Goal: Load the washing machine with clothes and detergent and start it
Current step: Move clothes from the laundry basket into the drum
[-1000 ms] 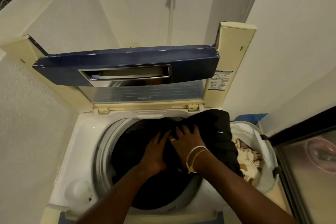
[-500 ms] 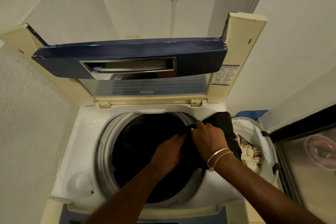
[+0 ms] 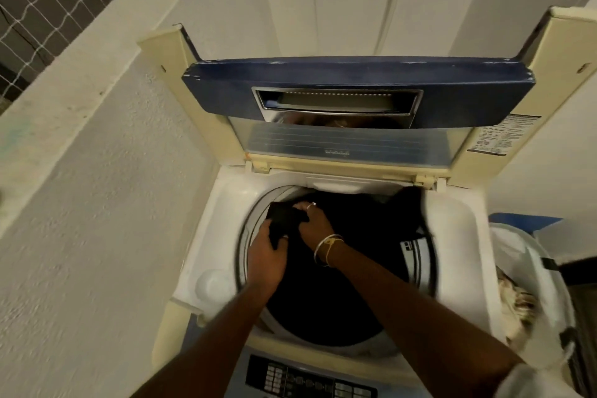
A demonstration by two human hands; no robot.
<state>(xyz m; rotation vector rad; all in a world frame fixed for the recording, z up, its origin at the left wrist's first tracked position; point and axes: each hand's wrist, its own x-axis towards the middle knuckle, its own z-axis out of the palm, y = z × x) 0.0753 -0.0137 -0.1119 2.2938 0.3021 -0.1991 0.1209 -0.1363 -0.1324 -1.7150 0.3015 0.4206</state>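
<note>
Head view: we're seeing the left hand (image 3: 266,257) and right hand (image 3: 316,223) both gripping the black garment (image 3: 284,219), fingers curling round its fabric. It's lying across the open washing machine (image 3: 454,249) drum, bunched at the far-left rim. Lid (image 3: 355,81) is standing up. Laundry basket (image 3: 520,255) is sitting right.

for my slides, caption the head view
Left hand and right hand grip a dark garment at the open washing machine drum
</note>
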